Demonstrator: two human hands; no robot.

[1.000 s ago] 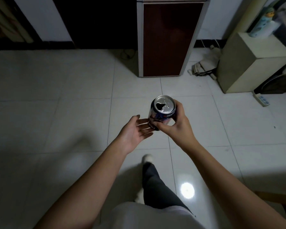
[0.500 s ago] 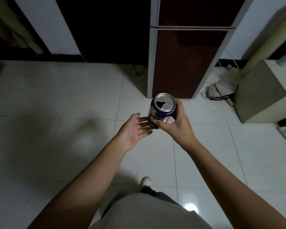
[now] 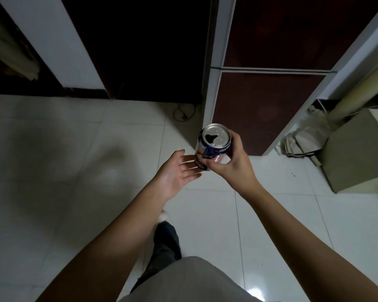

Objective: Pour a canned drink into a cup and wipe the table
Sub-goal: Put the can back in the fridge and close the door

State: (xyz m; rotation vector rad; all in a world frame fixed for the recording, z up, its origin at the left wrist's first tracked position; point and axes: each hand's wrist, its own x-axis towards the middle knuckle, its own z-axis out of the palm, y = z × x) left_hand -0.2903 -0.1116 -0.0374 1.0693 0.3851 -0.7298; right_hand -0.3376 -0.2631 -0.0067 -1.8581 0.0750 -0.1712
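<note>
A blue and silver drink can [image 3: 214, 144] with its top opened is upright in the air in front of me, above a white tiled floor. My right hand [image 3: 234, 162] grips it around the side and lower edge. My left hand [image 3: 177, 173] is open, palm up, just left of the can, its fingertips close to or touching the can's base. No cup, cloth or table is in view.
A tall dark-red fridge with a white frame [image 3: 260, 94] stands straight ahead, a dark doorway [image 3: 140, 51] to its left. A beige cabinet [image 3: 356, 153] and a bundle of cloth [image 3: 303, 136] are at the right. A cable [image 3: 181, 112] lies by the fridge.
I have walked closer to the fridge, which now looms larger and nearer. Both hands keep the same pose, the right one holding the can.
</note>
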